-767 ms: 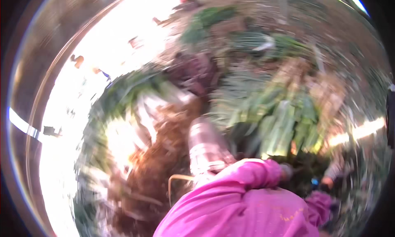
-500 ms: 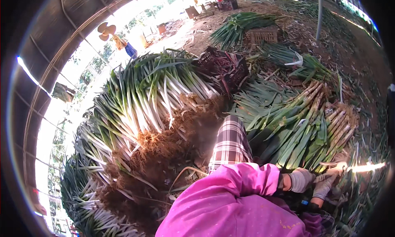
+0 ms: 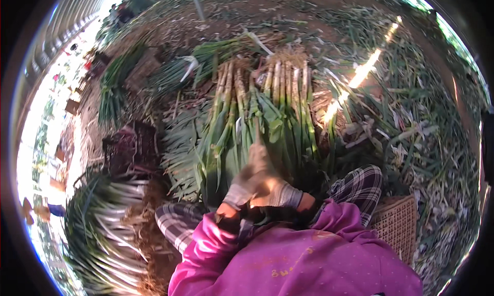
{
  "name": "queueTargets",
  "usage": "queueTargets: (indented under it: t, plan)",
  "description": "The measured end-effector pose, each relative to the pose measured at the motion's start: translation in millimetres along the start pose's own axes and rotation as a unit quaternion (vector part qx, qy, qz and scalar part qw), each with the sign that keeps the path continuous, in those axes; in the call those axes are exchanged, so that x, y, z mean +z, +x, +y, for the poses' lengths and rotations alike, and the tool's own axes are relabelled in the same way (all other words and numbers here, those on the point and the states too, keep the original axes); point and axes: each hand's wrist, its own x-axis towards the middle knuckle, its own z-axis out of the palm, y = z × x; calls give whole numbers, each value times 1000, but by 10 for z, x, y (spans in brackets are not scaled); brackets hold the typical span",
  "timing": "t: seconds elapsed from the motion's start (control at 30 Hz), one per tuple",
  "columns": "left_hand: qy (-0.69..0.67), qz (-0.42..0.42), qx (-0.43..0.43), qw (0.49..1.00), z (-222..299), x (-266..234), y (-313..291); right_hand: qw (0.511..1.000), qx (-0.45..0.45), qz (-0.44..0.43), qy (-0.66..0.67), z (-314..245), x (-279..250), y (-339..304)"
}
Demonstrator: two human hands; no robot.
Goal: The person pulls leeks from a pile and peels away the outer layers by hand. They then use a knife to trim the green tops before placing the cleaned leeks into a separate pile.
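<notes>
Both my hands wear pale work gloves and come together in front of my lap, over the leaf ends of a pile of leeks. My left hand and my right hand touch, their fingers blurred and closed in. A narrow tan, stalk-like shape rises from between them, too smeared to name. Beyond it the leeks lie side by side, pale stems and roots pointing away from me and green leaves toward me.
To the left lies a big heap of white-stemmed leeks with brown roots, beside a dark crate. A woven seat stands at my right hip. Leaf scraps litter the right side. A pole rises at the back.
My view has swung right, so the leek pile now lies straight ahead. My hands, before at the right edge of the pile, are now in front of my lap.
</notes>
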Motion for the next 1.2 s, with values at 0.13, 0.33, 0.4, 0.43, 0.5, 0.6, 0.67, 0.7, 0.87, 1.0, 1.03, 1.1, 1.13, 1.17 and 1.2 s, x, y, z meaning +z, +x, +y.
queueTargets:
  t: [0.13, 0.33, 0.4, 0.43, 0.5, 0.6, 0.67, 0.7, 0.87, 1.0, 1.03, 1.1, 1.13, 1.17, 1.2]
  plan:
    - [-124, 107, 24, 986, -305, -439, 46, 980, 96, 85, -151, 473, -355, 260]
    - [-116, 135, 26, 984, 27, -619, 265, 798, 215, 256, -501, 165, -913, 1665]
    - [-136, 131, 28, 982, -64, -694, 250, 754, 390, 152, -507, -50, -695, 2159]
    - [-146, 141, 23, 979, -151, -746, 233, 746, 435, 108, -493, 17, -608, 2275]
    - [-177, 142, 43, 973, -385, -792, 263, 735, 520, 44, -434, 434, -703, 2347]
    - [-180, 78, 30, 980, -267, -502, 489, 707, 411, 36, -575, 1339, -1761, 2000]
    - [-168, 123, 11, 978, -375, -853, 270, 752, 381, 20, -537, 1093, -1178, 1924]
    - [-161, 114, 15, 980, -424, -889, 266, 776, 372, 50, -507, 827, -1081, 1729]
    - [-89, 49, 78, 992, -315, -574, 240, 856, 12, 91, -509, 429, -726, 256]
    - [58, 89, 49, 993, -328, -524, 104, 853, 249, -45, -457, -394, -492, -403]
    - [51, 68, 75, 994, -254, -472, 67, 807, 297, -117, -497, -516, -568, -463]
    - [48, 57, 56, 996, -238, -464, -7, 801, 224, -121, -542, -520, -739, -488]
    - [39, 39, 44, 997, -228, -451, -42, 828, 110, -45, -548, -503, -875, -438]
    - [200, 88, 66, 974, -389, -520, -29, 846, 96, 30, -524, -525, -937, -220]
    - [202, 90, 63, 973, -319, -476, -40, 857, 88, 107, -497, -520, -976, 4]
